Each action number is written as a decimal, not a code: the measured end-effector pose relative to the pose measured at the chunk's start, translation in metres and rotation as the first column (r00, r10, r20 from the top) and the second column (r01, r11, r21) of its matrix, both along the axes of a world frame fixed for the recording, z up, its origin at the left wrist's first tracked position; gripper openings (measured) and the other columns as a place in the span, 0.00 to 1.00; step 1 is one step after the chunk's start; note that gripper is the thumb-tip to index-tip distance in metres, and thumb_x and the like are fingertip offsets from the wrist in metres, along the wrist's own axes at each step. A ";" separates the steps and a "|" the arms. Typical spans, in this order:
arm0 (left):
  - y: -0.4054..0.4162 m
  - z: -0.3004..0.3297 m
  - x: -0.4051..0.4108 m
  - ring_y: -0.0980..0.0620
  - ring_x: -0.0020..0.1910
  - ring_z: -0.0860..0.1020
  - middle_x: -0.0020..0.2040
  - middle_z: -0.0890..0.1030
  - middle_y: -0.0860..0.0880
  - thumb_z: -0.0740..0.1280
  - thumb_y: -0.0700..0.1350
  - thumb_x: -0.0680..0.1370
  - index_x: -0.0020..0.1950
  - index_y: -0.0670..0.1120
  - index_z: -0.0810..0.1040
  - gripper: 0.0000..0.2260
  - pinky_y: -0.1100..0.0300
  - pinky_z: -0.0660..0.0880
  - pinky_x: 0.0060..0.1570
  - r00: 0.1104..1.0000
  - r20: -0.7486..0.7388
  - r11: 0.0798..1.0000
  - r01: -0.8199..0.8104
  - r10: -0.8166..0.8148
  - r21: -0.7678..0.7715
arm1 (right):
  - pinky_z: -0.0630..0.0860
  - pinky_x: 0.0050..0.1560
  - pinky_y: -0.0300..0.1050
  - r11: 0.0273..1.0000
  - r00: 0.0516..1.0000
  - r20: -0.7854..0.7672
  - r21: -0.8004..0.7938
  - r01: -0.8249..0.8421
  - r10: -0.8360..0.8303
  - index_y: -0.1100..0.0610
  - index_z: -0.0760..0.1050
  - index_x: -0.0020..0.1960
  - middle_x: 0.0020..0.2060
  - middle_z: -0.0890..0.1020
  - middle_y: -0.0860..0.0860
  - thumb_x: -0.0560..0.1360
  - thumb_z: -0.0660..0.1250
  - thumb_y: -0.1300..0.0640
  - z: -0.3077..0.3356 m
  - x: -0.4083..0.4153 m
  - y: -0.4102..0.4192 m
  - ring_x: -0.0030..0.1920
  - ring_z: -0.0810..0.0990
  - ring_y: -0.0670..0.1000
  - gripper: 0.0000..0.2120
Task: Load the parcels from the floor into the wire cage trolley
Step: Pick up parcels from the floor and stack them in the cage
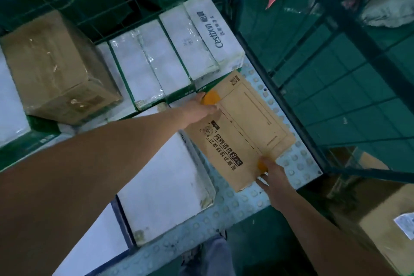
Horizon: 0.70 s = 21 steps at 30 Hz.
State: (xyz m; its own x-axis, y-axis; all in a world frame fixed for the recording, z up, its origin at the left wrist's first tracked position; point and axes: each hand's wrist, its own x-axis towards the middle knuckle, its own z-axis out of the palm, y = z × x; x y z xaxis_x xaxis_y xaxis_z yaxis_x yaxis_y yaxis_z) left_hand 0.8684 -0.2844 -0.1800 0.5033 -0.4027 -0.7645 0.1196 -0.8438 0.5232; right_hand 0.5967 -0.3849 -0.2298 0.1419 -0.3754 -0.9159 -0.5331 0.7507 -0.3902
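Two bare arms reach down into a green wire cage trolley with a pale studded floor. White shrink-wrapped cartons line its far edge, a large brown box sits toward the far left corner, and another white carton lies at the near edge. Over the floor's right side is the flat cardboard parcel. The left hand curls over its far corner; the right hand pinches its near corner.
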 end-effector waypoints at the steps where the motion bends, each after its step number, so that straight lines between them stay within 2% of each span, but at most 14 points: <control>1: 0.002 -0.007 0.005 0.48 0.62 0.73 0.77 0.69 0.45 0.69 0.56 0.80 0.83 0.55 0.55 0.35 0.56 0.70 0.57 1.000 0.010 1.000 0.011 -0.011 0.009 | 0.75 0.68 0.53 1.000 1.000 -0.012 0.013 -0.005 0.005 0.56 0.66 0.74 0.63 0.77 0.54 0.79 0.71 0.52 -0.005 0.006 0.001 0.64 0.76 0.55 0.27; 3: 0.005 -0.021 0.016 0.50 0.58 0.73 0.73 0.73 0.46 0.68 0.55 0.81 0.81 0.55 0.59 0.31 0.56 0.70 0.56 0.999 0.040 0.999 0.029 -0.030 0.027 | 0.74 0.69 0.52 0.994 0.997 -0.008 0.069 -0.079 0.080 0.56 0.67 0.72 0.64 0.76 0.53 0.81 0.67 0.55 -0.018 0.020 0.004 0.66 0.75 0.56 0.21; 6: 0.013 -0.036 0.033 0.51 0.54 0.74 0.64 0.74 0.53 0.70 0.54 0.79 0.81 0.56 0.59 0.33 0.57 0.74 0.51 0.995 0.085 0.997 0.055 -0.060 0.054 | 0.74 0.69 0.53 0.987 0.991 0.045 0.096 -0.130 0.127 0.54 0.66 0.74 0.61 0.78 0.51 0.80 0.69 0.53 -0.037 0.038 0.012 0.64 0.77 0.55 0.25; 7: 0.016 -0.038 0.035 0.50 0.55 0.76 0.64 0.74 0.54 0.72 0.56 0.76 0.80 0.59 0.59 0.36 0.55 0.76 0.53 0.993 0.095 0.995 0.058 -0.065 0.081 | 0.75 0.68 0.53 0.985 0.988 0.061 0.098 -0.145 0.139 0.54 0.67 0.73 0.59 0.77 0.51 0.79 0.70 0.52 -0.043 0.045 0.016 0.62 0.77 0.54 0.25; 9: 0.027 -0.061 0.040 0.45 0.61 0.78 0.69 0.75 0.50 0.72 0.66 0.65 0.78 0.63 0.62 0.42 0.46 0.79 0.58 0.985 0.127 0.983 0.093 -0.113 0.159 | 0.75 0.66 0.52 0.969 0.972 0.089 0.104 -0.225 0.217 0.53 0.68 0.69 0.60 0.76 0.52 0.79 0.71 0.51 -0.053 0.058 0.023 0.61 0.77 0.54 0.21; 11: 0.039 -0.100 0.043 0.41 0.70 0.73 0.78 0.66 0.47 0.69 0.69 0.60 0.81 0.62 0.57 0.50 0.43 0.76 0.64 0.974 0.114 0.957 0.164 -0.195 0.238 | 0.75 0.66 0.53 0.940 0.943 0.117 0.103 -0.325 0.313 0.51 0.67 0.69 0.62 0.75 0.52 0.79 0.71 0.49 -0.061 0.073 0.031 0.63 0.76 0.54 0.23; 14: 0.048 -0.089 0.020 0.39 0.77 0.64 0.83 0.53 0.47 0.72 0.60 0.71 0.83 0.59 0.51 0.46 0.42 0.70 0.71 0.965 0.048 0.931 0.234 -0.257 0.280 | 0.76 0.63 0.50 0.912 0.920 0.119 0.136 -0.386 0.372 0.52 0.66 0.72 0.62 0.72 0.51 0.79 0.70 0.45 -0.065 0.088 0.038 0.63 0.75 0.53 0.26; 17: 0.053 -0.099 0.008 0.40 0.82 0.52 0.84 0.41 0.49 0.70 0.57 0.77 0.84 0.55 0.46 0.44 0.45 0.66 0.75 0.954 0.034 0.904 0.269 -0.297 0.333 | 0.77 0.64 0.51 0.886 0.894 0.080 0.124 -0.447 0.440 0.52 0.66 0.66 0.59 0.73 0.51 0.79 0.71 0.47 -0.065 0.089 0.038 0.62 0.76 0.53 0.22; 19: 0.053 -0.106 0.004 0.42 0.82 0.50 0.83 0.37 0.50 0.68 0.57 0.78 0.84 0.54 0.45 0.42 0.46 0.65 0.76 0.949 0.042 0.899 0.280 -0.311 0.337 | 0.77 0.64 0.51 0.877 0.885 0.064 0.116 -0.466 0.462 0.52 0.69 0.66 0.62 0.74 0.51 0.79 0.70 0.47 -0.066 0.084 0.036 0.61 0.77 0.53 0.20; 21: 0.053 -0.110 0.001 0.42 0.82 0.51 0.83 0.37 0.50 0.68 0.56 0.78 0.84 0.54 0.46 0.42 0.46 0.62 0.77 0.953 0.045 0.903 0.269 -0.300 0.334 | 0.76 0.64 0.51 0.884 0.891 0.045 0.117 -0.453 0.451 0.51 0.68 0.71 0.65 0.75 0.52 0.79 0.69 0.46 -0.068 0.081 0.033 0.61 0.78 0.53 0.24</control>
State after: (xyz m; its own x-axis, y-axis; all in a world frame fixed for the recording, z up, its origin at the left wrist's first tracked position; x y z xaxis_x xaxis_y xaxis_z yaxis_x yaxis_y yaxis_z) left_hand 0.8693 -0.2310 -0.2904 0.4794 -0.2808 -0.8315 -0.1867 -0.9584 0.2161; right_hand 0.6773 -0.3516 -0.2976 0.2847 -0.1535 -0.9463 -0.8204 0.4716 -0.3233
